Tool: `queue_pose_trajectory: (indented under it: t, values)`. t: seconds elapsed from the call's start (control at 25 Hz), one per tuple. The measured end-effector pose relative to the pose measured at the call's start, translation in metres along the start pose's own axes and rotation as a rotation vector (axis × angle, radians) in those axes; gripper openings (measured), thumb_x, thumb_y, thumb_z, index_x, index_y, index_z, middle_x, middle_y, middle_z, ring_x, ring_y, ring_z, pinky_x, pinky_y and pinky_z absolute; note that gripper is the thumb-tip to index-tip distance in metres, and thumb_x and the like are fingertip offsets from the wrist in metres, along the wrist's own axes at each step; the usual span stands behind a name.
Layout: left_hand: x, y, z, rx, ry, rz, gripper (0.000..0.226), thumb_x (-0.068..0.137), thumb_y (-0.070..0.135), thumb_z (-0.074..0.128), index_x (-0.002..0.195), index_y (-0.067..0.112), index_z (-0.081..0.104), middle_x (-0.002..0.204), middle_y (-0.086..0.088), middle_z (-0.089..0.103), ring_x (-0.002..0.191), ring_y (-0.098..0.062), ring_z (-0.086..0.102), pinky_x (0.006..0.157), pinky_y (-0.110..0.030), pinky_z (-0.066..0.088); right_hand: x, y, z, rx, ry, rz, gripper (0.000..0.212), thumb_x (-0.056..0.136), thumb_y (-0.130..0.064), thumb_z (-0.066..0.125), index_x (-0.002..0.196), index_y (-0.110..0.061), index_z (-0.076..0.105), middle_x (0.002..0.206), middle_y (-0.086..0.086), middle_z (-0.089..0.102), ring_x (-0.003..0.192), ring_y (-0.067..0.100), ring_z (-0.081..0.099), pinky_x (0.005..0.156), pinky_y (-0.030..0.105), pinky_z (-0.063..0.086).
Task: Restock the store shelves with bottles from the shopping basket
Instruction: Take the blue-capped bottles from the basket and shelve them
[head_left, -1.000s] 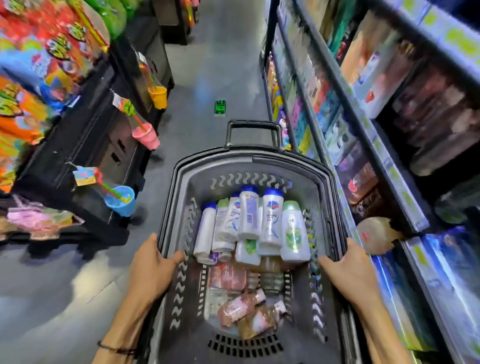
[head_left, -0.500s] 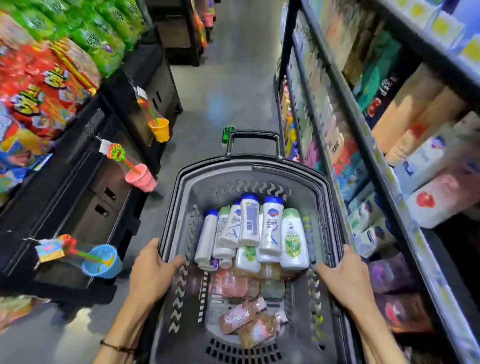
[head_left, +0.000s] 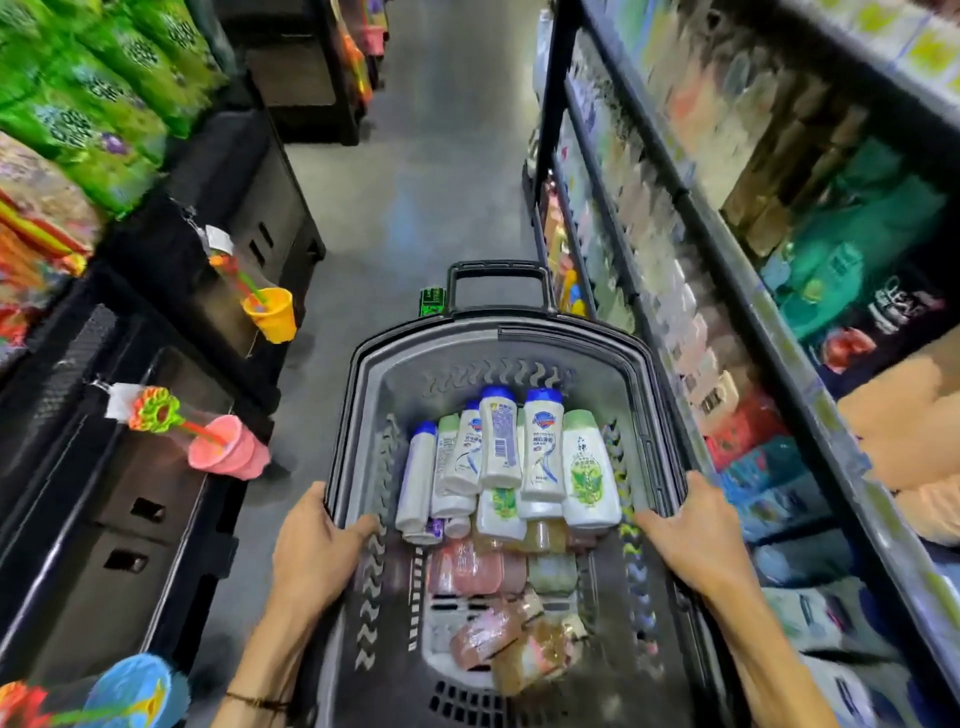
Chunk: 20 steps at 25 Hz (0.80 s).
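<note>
left hand (head_left: 311, 551) and right hand (head_left: 696, 540) each curl round the basket (head_left: 519, 335) rim, one per side. i see the bottles (head_left: 498, 441) lying between them, just ahead, caps pointing away; the shelves (head_left: 680, 197) stand nearer my right hand.

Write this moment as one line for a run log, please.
left hand: grips left rim of grey plastic shopping basket | right hand: grips right rim | white plastic bottles: lying inside basket
</note>
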<state>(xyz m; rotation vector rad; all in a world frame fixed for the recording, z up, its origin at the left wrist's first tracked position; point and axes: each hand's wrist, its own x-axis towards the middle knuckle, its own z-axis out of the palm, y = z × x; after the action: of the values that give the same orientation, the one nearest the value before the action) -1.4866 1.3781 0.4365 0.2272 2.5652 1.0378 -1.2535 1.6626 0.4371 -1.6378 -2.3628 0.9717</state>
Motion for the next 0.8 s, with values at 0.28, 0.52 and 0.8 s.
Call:
queue_pose_trajectory:
  t: [0.28, 0.52, 0.8]
  values:
    - [0.189, 0.061, 0.014, 0.092, -0.03, 0.018, 0.041, 0.079, 0.023, 0.084, 0.1, 0.006, 0.053, 0.064, -0.004, 0.053, 0.071, -0.034, 0.057, 0.073, -0.047, 0.051, 0.15, -0.095, 0.037, -0.04, 0.04, 0.095, 0.068, 0.072, -0.035, 0.083, 0.121, 0.003, 0.056, 0.107, 0.024, 0.069, 0.106, 0.041, 0.064, 0.08, 0.042, 0.049]
    - [0.306, 0.084, 0.069, 0.101, -0.023, -0.048, 0.053, 0.082, 0.033, 0.082, 0.114, -0.001, 0.057, 0.085, -0.012, 0.066, 0.09, -0.039, 0.065, 0.077, -0.041, 0.05, 0.283, -0.13, 0.081, 0.0, -0.047, 0.076, 0.044, 0.074, -0.04, 0.082, 0.095, -0.009, 0.059, 0.088, 0.006, 0.066, 0.089, 0.034, 0.063, 0.075, 0.041, 0.052]
    - [0.426, 0.06, 0.177, 0.262, -0.073, -0.17, 0.048, 0.083, 0.041, 0.079, 0.079, 0.008, 0.046, 0.071, -0.012, 0.06, 0.076, -0.039, 0.061, 0.066, -0.044, 0.05, 0.42, -0.106, 0.174, 0.018, -0.123, 0.055, 0.033, 0.075, -0.027, 0.083, 0.089, -0.01, 0.058, 0.07, -0.008, 0.061, 0.063, 0.008, 0.058, 0.051, 0.017, 0.039]
